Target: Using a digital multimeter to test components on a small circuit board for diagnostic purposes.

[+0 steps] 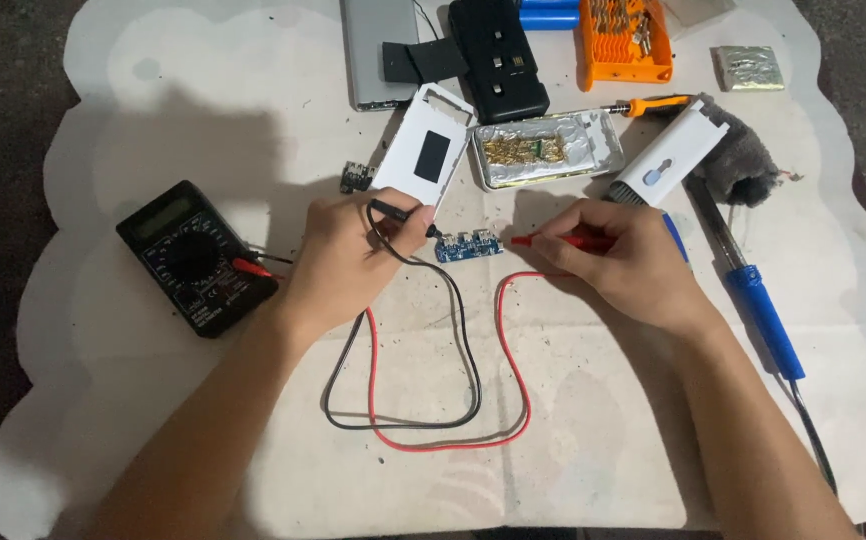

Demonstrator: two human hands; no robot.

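Nearest the camera, the red lead [513,330] and black lead [463,340] lay in slack loops on the pale mat [153,100], leaving both probes free to move. The left hand [348,255] was pinched shut on the black probe [403,213] and the right hand [618,260] on the red probe [563,241], tips angled onto opposite ends of the small blue circuit board [468,246] between them. The black multimeter [196,258] sat left with its dial face up, and beyond lay a foil-lined tray [548,150] and an orange bit case [625,40].

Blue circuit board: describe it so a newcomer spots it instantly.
On the pale mat, look between the left hand and the right hand. The two probe tips, black and red, point at a small blue circuit board. It is the only blue flat piece there, below the foil-lined tray.
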